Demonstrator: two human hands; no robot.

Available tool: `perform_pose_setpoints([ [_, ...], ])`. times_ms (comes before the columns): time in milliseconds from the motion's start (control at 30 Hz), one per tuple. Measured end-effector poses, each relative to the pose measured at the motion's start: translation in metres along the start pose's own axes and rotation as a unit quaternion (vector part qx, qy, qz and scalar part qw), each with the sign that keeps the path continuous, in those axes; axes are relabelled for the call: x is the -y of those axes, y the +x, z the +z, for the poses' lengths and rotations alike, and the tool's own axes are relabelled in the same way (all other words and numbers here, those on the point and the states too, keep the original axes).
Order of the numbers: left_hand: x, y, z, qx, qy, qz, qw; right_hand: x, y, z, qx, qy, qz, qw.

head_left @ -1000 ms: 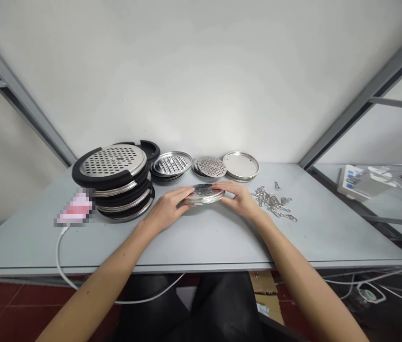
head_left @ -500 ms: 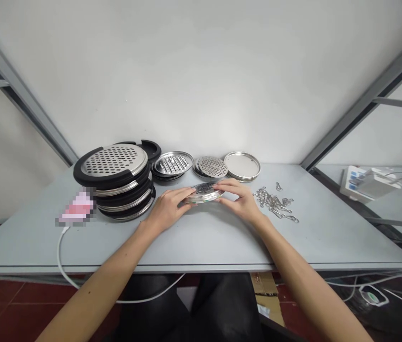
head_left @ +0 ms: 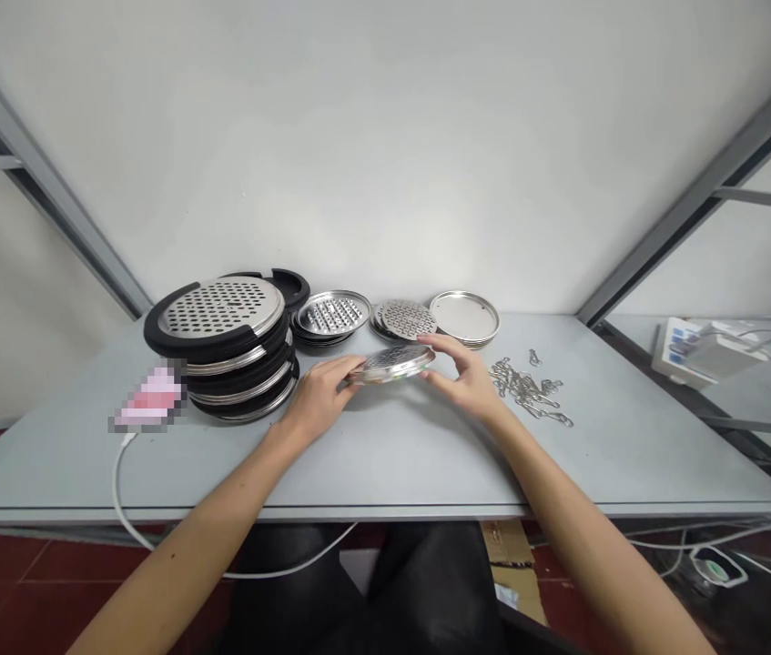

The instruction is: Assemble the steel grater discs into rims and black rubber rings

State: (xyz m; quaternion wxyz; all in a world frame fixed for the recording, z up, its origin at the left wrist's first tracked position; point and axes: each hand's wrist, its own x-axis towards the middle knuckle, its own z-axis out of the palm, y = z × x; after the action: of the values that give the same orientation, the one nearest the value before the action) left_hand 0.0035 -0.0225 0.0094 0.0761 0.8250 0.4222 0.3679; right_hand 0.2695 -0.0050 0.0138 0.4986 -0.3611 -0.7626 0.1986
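Two bare hands, one round silver metal disc between them, dark patterned top face up. Left hand: closed on the disc's left edge, fingers over the top, thumb low on the near side. Right hand: thumb and forefinger spread around the right edge; can't tell if they pinch it or only touch. Disc sits slightly tilted, right end higher in view, over the grey tabletop, with shadow below; looks lifted.

Left of the grip: tall stack of black rings and silver perforated discs, one disc on top, holes showing. Black round tray behind that stack. Pink pixelated object farther left, white cable running off the near table edge.

Beyond the grip, left to right: silver grater discs with raised teeth, stacked; thin flat perforated silver discs, overlapping; plain shallow silver plates, stacked, top one face up.

Right of the grip: loose pile of silver wire clips, one apart on the far side. Far right: white power strip with blue sockets.
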Motion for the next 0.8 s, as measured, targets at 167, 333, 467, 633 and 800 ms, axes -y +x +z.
perform_pose_setpoints([
  [167, 0.005, -0.002, 0.004, -0.023, 0.089, 0.013, 0.996, 0.013, -0.002, 0.008, 0.008, -0.043, -0.067, 0.997],
  [333, 0.005, -0.002, 0.007, -0.027, 0.099, 0.023, 0.994, 0.01, -0.003, 0.013, 0.04, -0.051, -0.094, 0.993],
  [467, 0.004, -0.001, 0.006, -0.037, 0.063, 0.021, 0.997, 0.004, -0.004, 0.011, 0.05, -0.057, -0.094, 0.993],
  [633, 0.007, 0.001, 0.004, -0.047, 0.012, -0.015, 0.999, 0.003, -0.001, 0.005, 0.025, -0.007, -0.037, 0.999],
  [800, 0.01, 0.001, 0.003, 0.001, -0.017, -0.05, 0.999, -0.004, 0.002, -0.006, 0.019, 0.053, 0.036, 0.998],
])
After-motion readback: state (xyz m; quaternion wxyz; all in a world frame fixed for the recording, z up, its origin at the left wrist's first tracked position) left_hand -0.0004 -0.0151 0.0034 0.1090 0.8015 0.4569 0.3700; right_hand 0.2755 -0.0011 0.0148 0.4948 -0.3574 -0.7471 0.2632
